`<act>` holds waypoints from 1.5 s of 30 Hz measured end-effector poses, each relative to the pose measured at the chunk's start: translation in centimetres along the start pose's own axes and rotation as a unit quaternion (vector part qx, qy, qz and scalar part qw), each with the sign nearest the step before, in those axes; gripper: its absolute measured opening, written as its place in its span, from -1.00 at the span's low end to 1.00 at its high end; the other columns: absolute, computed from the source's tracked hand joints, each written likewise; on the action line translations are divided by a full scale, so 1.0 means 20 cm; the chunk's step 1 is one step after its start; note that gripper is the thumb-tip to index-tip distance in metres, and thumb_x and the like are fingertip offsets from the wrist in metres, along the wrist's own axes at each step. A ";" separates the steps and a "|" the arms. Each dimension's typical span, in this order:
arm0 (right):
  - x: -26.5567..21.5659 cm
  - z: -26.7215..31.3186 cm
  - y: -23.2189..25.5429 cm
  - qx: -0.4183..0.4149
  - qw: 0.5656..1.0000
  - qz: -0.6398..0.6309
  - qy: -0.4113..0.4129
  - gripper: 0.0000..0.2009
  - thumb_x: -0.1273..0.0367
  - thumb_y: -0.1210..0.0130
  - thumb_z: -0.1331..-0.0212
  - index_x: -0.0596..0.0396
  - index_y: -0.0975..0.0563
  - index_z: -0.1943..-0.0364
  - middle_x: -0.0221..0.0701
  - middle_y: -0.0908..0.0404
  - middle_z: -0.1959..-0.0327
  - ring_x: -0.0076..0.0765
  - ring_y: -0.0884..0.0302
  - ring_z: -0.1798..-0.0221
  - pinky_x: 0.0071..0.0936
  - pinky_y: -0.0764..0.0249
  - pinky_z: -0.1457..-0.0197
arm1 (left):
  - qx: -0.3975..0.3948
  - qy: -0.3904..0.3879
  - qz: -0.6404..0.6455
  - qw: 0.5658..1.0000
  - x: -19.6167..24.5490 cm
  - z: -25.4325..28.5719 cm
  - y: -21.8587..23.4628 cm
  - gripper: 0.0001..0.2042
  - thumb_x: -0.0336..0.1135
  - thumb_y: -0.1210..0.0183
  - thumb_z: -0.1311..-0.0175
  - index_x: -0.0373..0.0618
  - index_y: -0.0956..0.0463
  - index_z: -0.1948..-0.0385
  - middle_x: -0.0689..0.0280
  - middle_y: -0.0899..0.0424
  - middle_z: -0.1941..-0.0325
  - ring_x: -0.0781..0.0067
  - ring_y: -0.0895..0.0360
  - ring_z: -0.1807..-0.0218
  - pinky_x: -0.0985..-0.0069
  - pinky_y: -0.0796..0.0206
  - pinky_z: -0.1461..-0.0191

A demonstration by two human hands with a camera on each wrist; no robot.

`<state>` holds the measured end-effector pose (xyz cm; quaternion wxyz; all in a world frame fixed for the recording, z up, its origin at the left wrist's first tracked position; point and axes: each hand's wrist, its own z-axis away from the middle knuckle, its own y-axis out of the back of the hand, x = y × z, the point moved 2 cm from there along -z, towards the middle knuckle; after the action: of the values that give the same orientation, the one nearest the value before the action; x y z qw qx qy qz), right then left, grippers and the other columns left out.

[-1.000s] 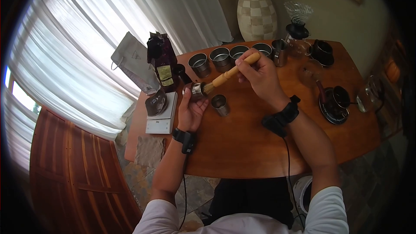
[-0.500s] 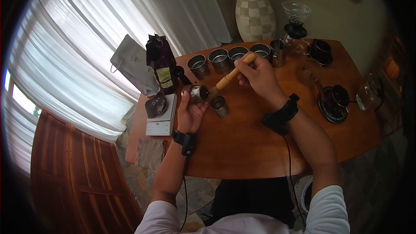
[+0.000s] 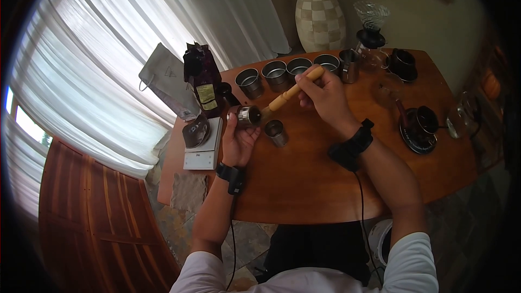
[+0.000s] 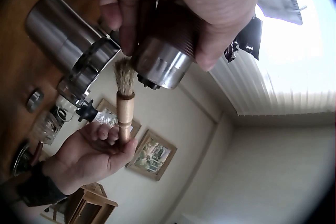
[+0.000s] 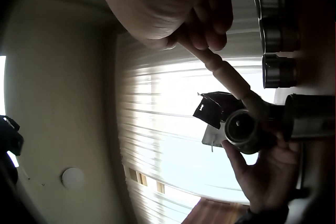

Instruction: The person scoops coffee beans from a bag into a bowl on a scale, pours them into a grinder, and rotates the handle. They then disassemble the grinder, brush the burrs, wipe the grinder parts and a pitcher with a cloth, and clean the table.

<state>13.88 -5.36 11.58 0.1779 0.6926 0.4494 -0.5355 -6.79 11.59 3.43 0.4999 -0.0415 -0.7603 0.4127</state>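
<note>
1. Head view: the left hand (image 3: 236, 145) grips a metal-ended cylinder (image 3: 247, 116) just left of the small steel cup (image 3: 277, 134).
2. The right hand (image 3: 326, 97) pinches a wooden brush (image 3: 285, 98) beyond the cup; a loose pinch could drop it.
3. A dipping left hand could topple the cup.

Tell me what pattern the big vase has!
The vase has checks, in pale cream and darker beige. It shows best in the head view.

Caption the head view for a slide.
Left hand holding a metal-ended cylinder, right hand holding a wooden-handled brush near its end, over a table with metal cups.
</note>
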 end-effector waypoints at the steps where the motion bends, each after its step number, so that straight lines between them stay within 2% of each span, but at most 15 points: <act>1: -0.01 0.01 0.00 0.001 1.000 -0.018 -0.014 -0.82 0.30 -0.23 -0.45 0.11 -0.53 0.19 -0.50 -0.60 0.45 -0.66 -0.58 0.47 -0.64 -0.53 0.44 | -0.004 -0.003 -0.006 1.000 0.00 0.00 -0.01 -0.64 0.03 -0.02 -0.62 0.09 -0.42 -0.24 0.30 -0.69 -0.16 0.32 -0.69 -0.10 0.30 -0.56 -0.16; 5: -0.02 0.02 -0.02 -0.022 0.999 -0.039 -0.028 -0.82 0.31 -0.23 -0.45 0.12 -0.53 0.20 -0.50 -0.60 0.45 -0.67 -0.57 0.47 -0.64 -0.52 0.43 | -0.001 -0.010 -0.016 1.000 0.00 0.01 -0.04 -0.64 0.04 -0.02 -0.62 0.10 -0.42 -0.24 0.30 -0.69 -0.15 0.34 -0.70 -0.09 0.31 -0.56 -0.15; 8: 0.02 0.00 0.00 0.014 0.999 -0.020 -0.022 -0.82 0.30 -0.23 -0.45 0.11 -0.54 0.19 -0.49 -0.61 0.45 -0.67 -0.57 0.48 -0.66 -0.50 0.44 | -0.007 -0.003 -0.013 1.000 0.00 0.01 -0.02 -0.65 0.04 -0.02 -0.62 0.11 -0.42 -0.24 0.30 -0.69 -0.15 0.34 -0.70 -0.09 0.31 -0.57 -0.14; 10: 0.00 -0.01 0.01 0.052 0.993 0.026 0.102 -0.82 0.30 -0.24 -0.44 0.10 -0.54 0.19 -0.48 -0.62 0.44 -0.67 -0.58 0.48 -0.67 -0.48 0.45 | -0.005 -0.008 -0.020 1.000 0.01 0.02 -0.04 -0.65 0.04 -0.02 -0.62 0.11 -0.42 -0.24 0.31 -0.69 -0.15 0.34 -0.70 -0.09 0.32 -0.57 -0.14; 11: 0.00 -0.01 0.02 0.050 0.993 0.027 0.101 -0.82 0.30 -0.24 -0.44 0.10 -0.54 0.19 -0.48 -0.62 0.44 -0.67 -0.58 0.48 -0.67 -0.48 0.45 | -0.004 -0.013 -0.027 1.000 0.01 0.02 -0.05 -0.65 0.04 -0.02 -0.62 0.12 -0.42 -0.24 0.31 -0.69 -0.16 0.34 -0.71 -0.09 0.32 -0.58 -0.13; 13: -0.07 0.02 -0.01 0.037 0.998 -0.045 0.032 -0.82 0.30 -0.25 -0.44 0.11 -0.55 0.19 -0.47 -0.63 0.43 -0.67 -0.58 0.48 -0.67 -0.46 0.46 | 0.002 -0.012 -0.027 1.000 0.01 0.01 -0.04 -0.65 0.04 -0.02 -0.62 0.12 -0.42 -0.24 0.31 -0.69 -0.15 0.35 -0.70 -0.09 0.32 -0.57 -0.13; 19: -0.01 0.01 0.00 0.038 0.998 0.017 -0.036 -0.80 0.26 -0.24 -0.44 0.11 -0.56 0.17 -0.47 -0.64 0.43 -0.64 -0.60 0.48 -0.66 -0.45 0.46 | -0.006 -0.017 -0.013 1.000 0.02 0.01 -0.02 -0.65 0.03 -0.01 -0.63 0.11 -0.43 -0.25 0.32 -0.68 -0.17 0.38 -0.69 -0.10 0.32 -0.55 -0.13; 23: -0.05 0.01 0.00 0.023 0.999 -0.034 0.000 -0.79 0.25 -0.23 -0.45 0.11 -0.56 0.18 -0.46 -0.65 0.43 -0.63 -0.61 0.48 -0.67 -0.44 0.48 | -0.002 -0.016 -0.022 1.000 0.02 0.01 -0.01 -0.65 0.03 -0.01 -0.63 0.11 -0.44 -0.24 0.32 -0.67 -0.20 0.38 -0.67 -0.12 0.33 -0.54 -0.15; 25: -0.05 0.00 0.00 0.001 0.999 -0.018 -0.032 -0.80 0.26 -0.23 -0.45 0.10 -0.56 0.18 -0.46 -0.65 0.44 -0.63 -0.61 0.49 -0.67 -0.43 0.49 | 0.002 -0.013 -0.020 1.000 0.02 0.01 -0.02 -0.65 0.03 -0.01 -0.63 0.11 -0.44 -0.24 0.32 -0.68 -0.19 0.38 -0.67 -0.12 0.33 -0.53 -0.15; 29: -0.05 -0.01 0.03 0.025 0.998 0.010 -0.056 -0.81 0.27 -0.24 -0.44 0.10 -0.56 0.19 -0.46 -0.65 0.45 -0.62 -0.61 0.50 -0.66 -0.43 0.50 | 0.004 -0.010 -0.018 1.000 0.02 0.01 0.00 -0.65 0.03 0.00 -0.63 0.11 -0.42 -0.25 0.33 -0.68 -0.17 0.38 -0.67 -0.11 0.33 -0.53 -0.16; 31: -0.07 0.00 0.02 0.000 0.999 -0.038 -0.034 -0.79 0.24 -0.24 -0.44 0.09 -0.56 0.19 -0.48 -0.64 0.47 -0.62 -0.61 0.51 -0.66 -0.44 0.49 | 0.003 -0.012 -0.024 1.000 0.02 0.01 -0.02 -0.65 0.03 -0.01 -0.63 0.12 -0.42 -0.25 0.33 -0.67 -0.17 0.38 -0.67 -0.10 0.34 -0.53 -0.15; 34: -0.04 0.01 -0.02 -0.043 0.999 -0.029 -0.018 -0.78 0.23 -0.25 -0.43 0.08 -0.56 0.19 -0.50 -0.64 0.48 -0.62 -0.61 0.51 -0.67 -0.43 0.50 | 0.002 -0.011 -0.031 0.999 0.01 0.01 -0.03 -0.65 0.03 -0.01 -0.63 0.12 -0.42 -0.25 0.33 -0.67 -0.17 0.38 -0.67 -0.10 0.34 -0.53 -0.15; 37: -0.02 0.01 -0.01 0.008 1.000 -0.002 -0.005 -0.79 0.23 -0.26 -0.42 0.07 -0.55 0.19 -0.50 -0.63 0.47 -0.63 -0.61 0.51 -0.67 -0.44 0.51 | 0.001 -0.012 -0.028 1.000 0.01 0.01 -0.01 -0.66 0.03 -0.01 -0.63 0.13 -0.41 -0.25 0.33 -0.67 -0.17 0.38 -0.67 -0.10 0.34 -0.53 -0.16; 40: -0.07 0.02 -0.01 0.015 0.998 -0.058 -0.029 -0.80 0.26 -0.26 -0.42 0.08 -0.54 0.20 -0.50 -0.62 0.45 -0.64 -0.61 0.50 -0.68 -0.45 0.51 | -0.002 -0.010 -0.029 1.000 0.02 0.01 -0.02 -0.66 0.03 0.00 -0.63 0.12 -0.42 -0.25 0.33 -0.67 -0.17 0.37 -0.67 -0.12 0.33 -0.53 -0.17; 45: -0.03 0.03 -0.02 -0.006 0.999 -0.033 -0.034 -0.82 0.28 -0.26 -0.42 0.06 -0.54 0.20 -0.51 -0.61 0.46 -0.67 -0.60 0.49 -0.68 -0.45 0.50 | 0.013 -0.007 -0.032 0.999 0.01 0.01 -0.01 -0.66 0.03 0.00 -0.64 0.12 -0.42 -0.24 0.32 -0.67 -0.17 0.34 -0.67 -0.15 0.31 -0.53 -0.19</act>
<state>13.23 -5.81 11.95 0.1792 0.6575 0.4690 -0.5618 -6.99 11.44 3.79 0.5082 -0.0080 -0.7591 0.4069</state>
